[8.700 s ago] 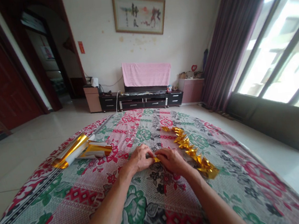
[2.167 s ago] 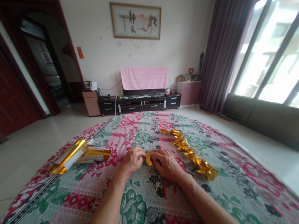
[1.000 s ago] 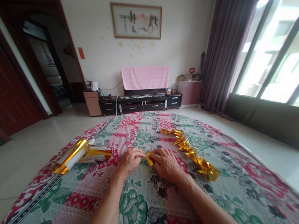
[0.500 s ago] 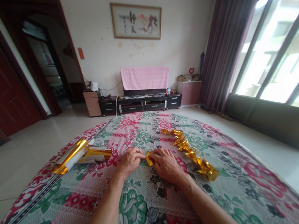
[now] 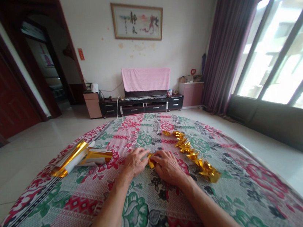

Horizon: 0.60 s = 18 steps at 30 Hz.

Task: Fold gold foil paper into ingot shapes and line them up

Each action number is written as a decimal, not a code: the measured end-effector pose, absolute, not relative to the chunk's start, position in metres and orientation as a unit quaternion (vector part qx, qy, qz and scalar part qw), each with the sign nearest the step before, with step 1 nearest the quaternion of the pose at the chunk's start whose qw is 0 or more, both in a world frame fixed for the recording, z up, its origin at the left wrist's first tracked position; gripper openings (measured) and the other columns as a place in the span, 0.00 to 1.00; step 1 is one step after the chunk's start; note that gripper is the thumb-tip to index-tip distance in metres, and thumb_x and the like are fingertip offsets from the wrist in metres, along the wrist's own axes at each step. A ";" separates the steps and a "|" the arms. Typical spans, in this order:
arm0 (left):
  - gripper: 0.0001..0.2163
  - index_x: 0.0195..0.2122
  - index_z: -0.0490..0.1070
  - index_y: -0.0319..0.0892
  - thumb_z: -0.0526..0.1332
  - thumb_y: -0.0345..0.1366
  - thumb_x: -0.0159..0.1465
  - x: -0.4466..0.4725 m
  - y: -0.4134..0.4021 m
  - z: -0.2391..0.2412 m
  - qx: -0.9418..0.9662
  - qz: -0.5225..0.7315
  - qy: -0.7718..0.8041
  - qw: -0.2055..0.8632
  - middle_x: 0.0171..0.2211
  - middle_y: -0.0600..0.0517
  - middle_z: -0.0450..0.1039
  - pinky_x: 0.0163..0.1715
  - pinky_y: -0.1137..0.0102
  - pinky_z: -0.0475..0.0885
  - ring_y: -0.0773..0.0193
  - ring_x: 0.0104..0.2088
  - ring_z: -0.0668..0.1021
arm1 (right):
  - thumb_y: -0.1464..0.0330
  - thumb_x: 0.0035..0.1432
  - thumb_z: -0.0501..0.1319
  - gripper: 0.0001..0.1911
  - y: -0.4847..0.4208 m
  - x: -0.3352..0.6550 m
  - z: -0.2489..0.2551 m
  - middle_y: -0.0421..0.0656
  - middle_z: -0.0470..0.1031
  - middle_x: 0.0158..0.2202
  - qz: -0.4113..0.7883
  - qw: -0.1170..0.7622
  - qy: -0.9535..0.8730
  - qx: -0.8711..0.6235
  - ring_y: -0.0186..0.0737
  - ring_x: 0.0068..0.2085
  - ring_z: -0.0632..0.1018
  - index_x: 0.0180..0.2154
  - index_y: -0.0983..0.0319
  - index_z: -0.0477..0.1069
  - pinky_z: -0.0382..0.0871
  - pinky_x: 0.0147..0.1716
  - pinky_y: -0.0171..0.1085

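Observation:
My left hand (image 5: 134, 162) and my right hand (image 5: 168, 167) meet over the floral cloth (image 5: 141, 210), fingertips pinched on a small piece of gold foil paper (image 5: 150, 161) between them. Most of the piece is hidden by my fingers. To the right, a row of several folded gold foil pieces (image 5: 194, 155) runs diagonally away from my right hand. To the left lies a stack of flat gold foil sheets (image 5: 81, 158).
The cloth-covered surface ends at tiled floor (image 5: 20, 151) on the left and right. A low dark TV cabinet (image 5: 146, 104) with a pink cloth (image 5: 146, 78) stands at the far wall. A large window (image 5: 284, 45) with dark curtains is to the right.
The gold piece stood more upright between my fingers a second ago; now it lies lower and my fingers close further over it. Both hands stay in place.

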<state>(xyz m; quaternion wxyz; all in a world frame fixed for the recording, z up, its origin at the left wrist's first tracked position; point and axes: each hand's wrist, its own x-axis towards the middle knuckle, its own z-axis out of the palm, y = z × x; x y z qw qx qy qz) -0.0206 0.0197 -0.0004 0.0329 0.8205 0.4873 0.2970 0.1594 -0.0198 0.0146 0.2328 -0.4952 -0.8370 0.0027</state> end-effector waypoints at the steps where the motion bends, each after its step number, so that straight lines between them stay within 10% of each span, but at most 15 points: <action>1: 0.15 0.47 0.71 0.48 0.55 0.34 0.59 -0.019 0.019 -0.001 0.823 0.286 0.490 0.018 0.45 0.49 0.69 0.49 0.63 0.63 0.60 0.43 0.71 | 0.70 0.56 0.52 0.17 -0.020 0.159 0.015 0.41 0.66 0.46 0.002 0.234 -0.836 -0.496 0.40 0.44 0.65 0.46 0.50 0.68 0.56 0.45 0.39; 18: 0.13 0.44 0.72 0.52 0.55 0.39 0.59 -0.013 0.014 0.000 0.812 0.250 0.527 -0.006 0.47 0.50 0.67 0.46 0.63 0.64 0.59 0.44 0.69 | 0.78 0.53 0.46 0.21 0.000 0.172 -0.001 0.42 0.74 0.41 0.145 0.362 -0.776 -0.496 0.35 0.41 0.73 0.46 0.60 0.66 0.64 0.41 0.33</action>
